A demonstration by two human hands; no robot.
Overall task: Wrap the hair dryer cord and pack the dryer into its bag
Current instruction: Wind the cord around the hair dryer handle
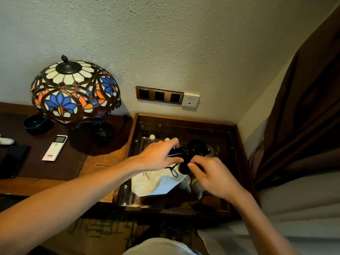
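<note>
Both hands' fingers grip the black dryer (191, 153) above a glass-topped table (237, 150).

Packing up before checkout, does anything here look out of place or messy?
Nothing damaged or spilled. The white bag lies crumpled on the glass-topped table, beneath the hair dryer that the left hand and right hand hold.

Lamp (75, 92) crowding left, curtain (303, 116) right
</note>
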